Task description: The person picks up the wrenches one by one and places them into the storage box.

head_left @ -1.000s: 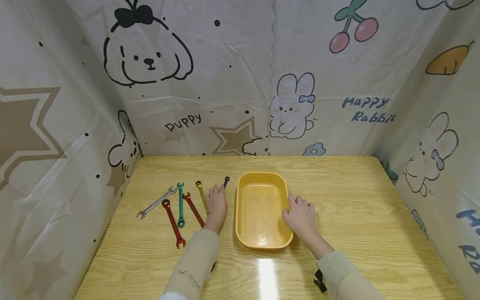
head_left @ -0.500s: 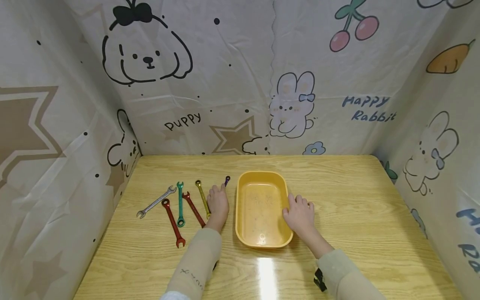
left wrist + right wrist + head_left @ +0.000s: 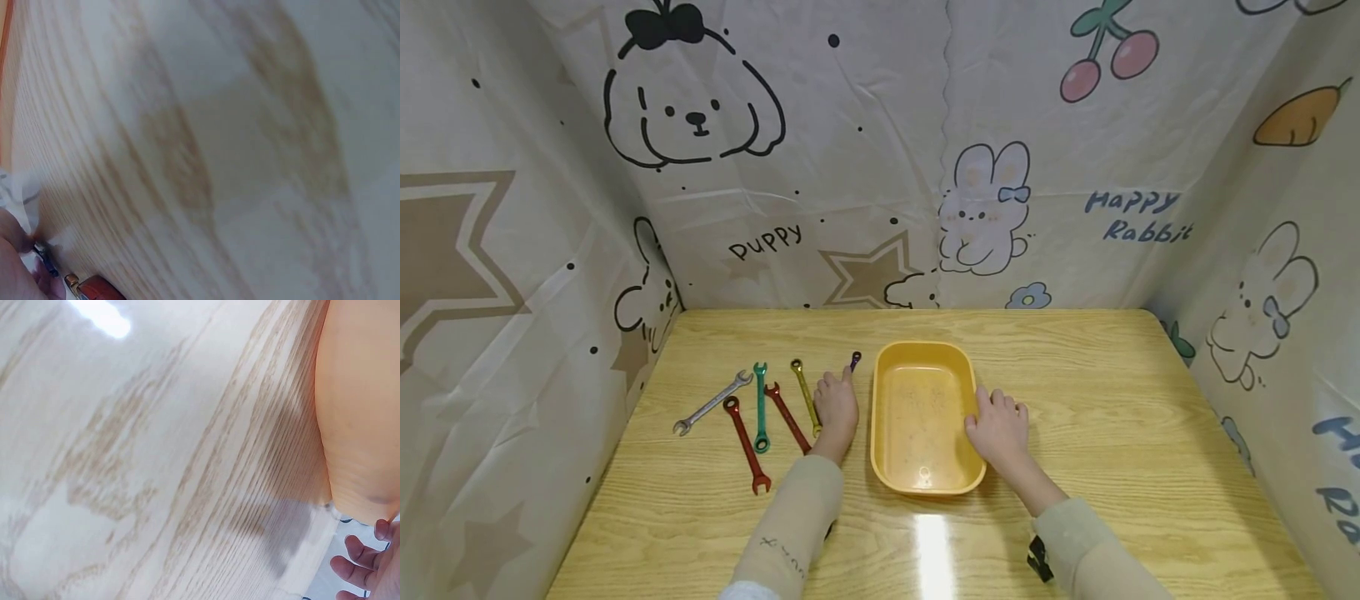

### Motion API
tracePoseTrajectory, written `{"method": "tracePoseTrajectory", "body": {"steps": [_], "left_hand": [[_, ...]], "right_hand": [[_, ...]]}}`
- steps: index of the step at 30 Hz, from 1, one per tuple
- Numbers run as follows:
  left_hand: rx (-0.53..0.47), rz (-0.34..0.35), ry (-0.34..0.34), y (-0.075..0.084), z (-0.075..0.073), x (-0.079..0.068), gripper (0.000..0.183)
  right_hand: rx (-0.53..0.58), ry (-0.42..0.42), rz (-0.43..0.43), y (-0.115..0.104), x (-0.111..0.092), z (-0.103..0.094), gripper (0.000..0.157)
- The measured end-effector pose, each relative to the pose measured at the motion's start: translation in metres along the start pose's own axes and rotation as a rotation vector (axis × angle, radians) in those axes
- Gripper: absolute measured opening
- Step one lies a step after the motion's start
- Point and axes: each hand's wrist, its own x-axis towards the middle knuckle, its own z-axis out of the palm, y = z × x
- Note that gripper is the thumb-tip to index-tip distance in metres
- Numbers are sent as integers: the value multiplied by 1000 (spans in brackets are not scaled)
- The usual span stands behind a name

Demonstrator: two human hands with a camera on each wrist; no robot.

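Note:
My left hand [image 3: 837,408] pinches a small purple wrench [image 3: 855,360], whose ring end sticks out beyond the fingers; the rest of it is hidden by the hand. In the left wrist view a dark stretch of the wrench [image 3: 45,257] shows between thumb and fingers. A yellow plastic basin [image 3: 880,417] stands on the table to the right of that hand, with nothing in it. At its right wall my right hand [image 3: 1002,427] holds the rim, thumb over the edge. The right wrist view shows the bent fingers [image 3: 353,572] beside the basin wall.
Left of my left hand lie a yellow wrench [image 3: 805,392], a red wrench [image 3: 786,417], a green wrench [image 3: 762,408], a second red wrench [image 3: 747,446] and a silver wrench [image 3: 713,406]. Printed cloth [image 3: 865,167] walls the wooden table [image 3: 1112,400] at back and sides.
My left hand has shifted slightly to the right, and more of the yellow wrench's lower end shows. The right hand and the basin stay in place.

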Motion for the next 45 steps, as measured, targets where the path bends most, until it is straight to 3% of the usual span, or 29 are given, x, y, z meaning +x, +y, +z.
{"method": "tracePoseTrajectory", "body": {"steps": [19,28,36,45], "left_hand": [[-34,2,2,2,-1,-1,40],[11,21,29,3,-3,-2,38],[35,54,1,2,-2,-4,37],[-6,117,73,-3,2,-7,34]], "right_hand": [[18,-14,7,-1,0,-2,33],[17,-9,5,0,0,-1,32],[10,-9,5,1,1,2,31],[17,-10,6,1,1,1,30]]}}
